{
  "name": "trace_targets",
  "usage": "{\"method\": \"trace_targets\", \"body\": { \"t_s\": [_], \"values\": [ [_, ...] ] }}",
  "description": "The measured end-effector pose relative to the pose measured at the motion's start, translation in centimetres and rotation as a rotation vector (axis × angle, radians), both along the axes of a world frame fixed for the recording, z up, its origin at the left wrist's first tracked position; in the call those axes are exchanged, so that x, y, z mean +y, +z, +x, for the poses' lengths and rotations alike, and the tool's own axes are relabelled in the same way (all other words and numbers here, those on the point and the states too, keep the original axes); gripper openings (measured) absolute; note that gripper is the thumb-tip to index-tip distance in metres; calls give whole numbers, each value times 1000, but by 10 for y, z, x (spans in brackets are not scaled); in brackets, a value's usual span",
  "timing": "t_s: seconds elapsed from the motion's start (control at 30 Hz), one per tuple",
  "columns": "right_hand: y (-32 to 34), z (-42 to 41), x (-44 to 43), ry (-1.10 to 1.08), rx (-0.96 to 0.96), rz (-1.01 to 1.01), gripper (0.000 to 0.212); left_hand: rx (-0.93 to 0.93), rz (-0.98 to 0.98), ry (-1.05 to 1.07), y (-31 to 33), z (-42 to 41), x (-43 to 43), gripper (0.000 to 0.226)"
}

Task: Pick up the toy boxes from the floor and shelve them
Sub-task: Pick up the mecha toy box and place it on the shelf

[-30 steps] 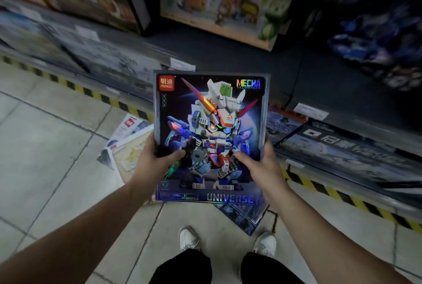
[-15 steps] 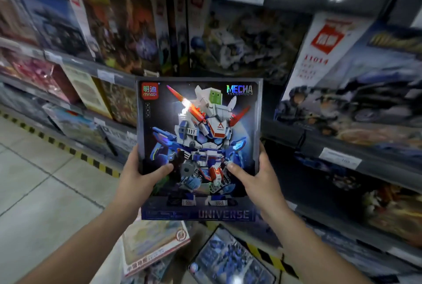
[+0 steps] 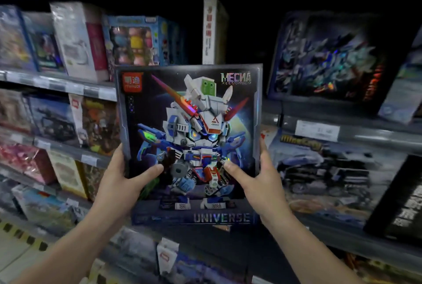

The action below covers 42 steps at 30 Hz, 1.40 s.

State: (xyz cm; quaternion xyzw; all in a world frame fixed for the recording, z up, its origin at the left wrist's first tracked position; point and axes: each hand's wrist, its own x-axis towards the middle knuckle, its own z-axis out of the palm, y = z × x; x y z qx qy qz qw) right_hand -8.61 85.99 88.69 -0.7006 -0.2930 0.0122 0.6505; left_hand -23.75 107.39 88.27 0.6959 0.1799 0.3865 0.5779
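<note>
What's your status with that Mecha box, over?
Thumbs in front, left hand and right hand grip the side edges. Mecha box upright, off the floor, not yet shelved. Behind its top edge, a white upright box.

Glossy, iridescent-foiled cardboard toy box (image 3: 189, 142); smooth grey metal shelf edges (image 3: 356, 139).

We hold the MECHA toy box (image 3: 189, 137) upright before the stocked shelves (image 3: 342, 128), left hand (image 3: 118, 183) gripping its left edge and right hand (image 3: 260, 183) its right edge, thumbs across the front.
</note>
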Motion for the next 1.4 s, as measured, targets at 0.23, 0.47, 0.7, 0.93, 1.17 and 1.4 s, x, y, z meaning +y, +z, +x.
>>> {"method": "trace_targets", "body": {
  "t_s": [0.23, 0.47, 0.7, 0.93, 1.17, 1.4],
  "values": [
    [71, 30, -48, -65, -134, 93, 88, -121, 118, -31, 71, 43, -42, 55],
    [124, 66, -103, -167, -239, 126, 94, -227, 181, -79, 124, 97, -90, 66],
    [159, 108, -160, -229, -335, 157, 87, -282, 257, -79, 159, 153, -133, 83],
    [166, 147, -180, -233, -312, 159, 87, -323, 346, -86, 177, 190, -148, 91],
    [170, 177, -180, -270, -337, 123, 83, -337, 382, -123, 176, 229, -140, 95],
    [158, 205, -179, -295, -315, 52, 89, -284, 376, -185, 159, 268, -131, 95]
  ]
}}
